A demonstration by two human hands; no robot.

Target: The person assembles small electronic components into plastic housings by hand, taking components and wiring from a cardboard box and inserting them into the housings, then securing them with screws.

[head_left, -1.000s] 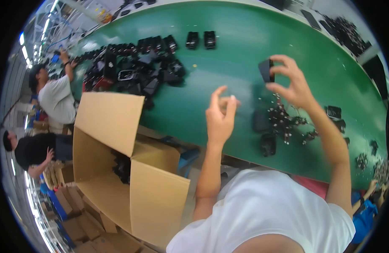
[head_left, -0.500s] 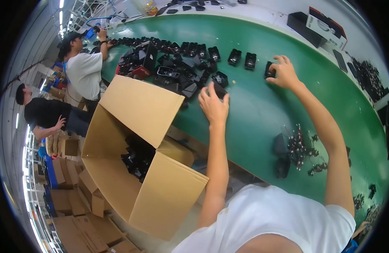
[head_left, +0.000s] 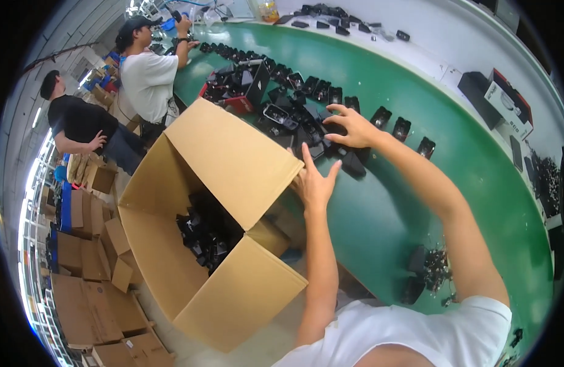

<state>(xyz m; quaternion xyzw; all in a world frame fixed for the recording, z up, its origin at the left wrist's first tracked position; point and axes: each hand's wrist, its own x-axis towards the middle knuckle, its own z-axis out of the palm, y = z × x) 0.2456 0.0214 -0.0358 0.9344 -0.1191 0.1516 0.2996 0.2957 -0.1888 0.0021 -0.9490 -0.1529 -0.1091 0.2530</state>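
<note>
My right hand (head_left: pixel 355 128) is over the near edge of a heap of black plastic housings (head_left: pixel 282 115), its fingers curved and apart. Whether its fingertips touch a piece there is hard to make out. Lower and to the left, my left hand (head_left: pixel 317 185) is open, thumb and index finger spread, beside the edge of a cardboard box flap (head_left: pixel 239 159). A dark angular piece (head_left: pixel 354 165) lies on the green table between the heap and my right forearm. Right of my right hand, black housings (head_left: pixel 401 129) stand spaced in a row that curves away along the table.
The open cardboard box (head_left: pixel 165 244) at the table's near edge holds black parts (head_left: pixel 208 235). A red-and-black carton (head_left: pixel 239 101) full of pieces stands behind the heap. Small wired parts (head_left: pixel 438 269) lie at right. Two people (head_left: pixel 150 79) are at far left.
My right hand has left the housing at the row's right end and moved left to the heap. My left hand has drawn back from the heap toward the box flap. The view has shifted.
</note>
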